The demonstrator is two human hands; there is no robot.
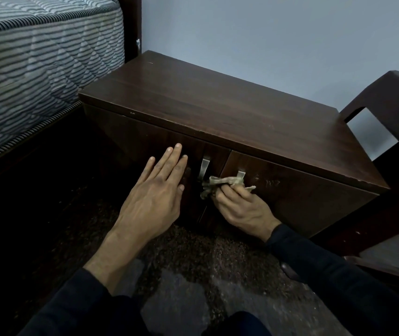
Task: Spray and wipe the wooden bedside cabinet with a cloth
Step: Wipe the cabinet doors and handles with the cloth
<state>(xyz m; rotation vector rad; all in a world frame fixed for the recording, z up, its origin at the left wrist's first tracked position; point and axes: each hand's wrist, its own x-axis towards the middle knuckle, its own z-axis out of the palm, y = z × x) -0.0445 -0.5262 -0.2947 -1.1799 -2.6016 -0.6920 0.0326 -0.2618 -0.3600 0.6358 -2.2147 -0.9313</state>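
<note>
A pale blue wall (266,32) is seen behind the wooden bedside cabinet (218,110), which is flanked by a mattress (36,57) at its left edge and a dark chair (392,112) at its right corner. The left hand (155,190) is laid flat, fingers straight, on the left door (133,141). A crumpled cloth (220,183) is gripped by the right hand (242,207) against the right door's handle (241,174). Open floor (193,275) is left in front.

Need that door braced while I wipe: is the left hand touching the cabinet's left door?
Touching. Head view shows the left hand laid flat, fingers straight, against the left door.
</note>
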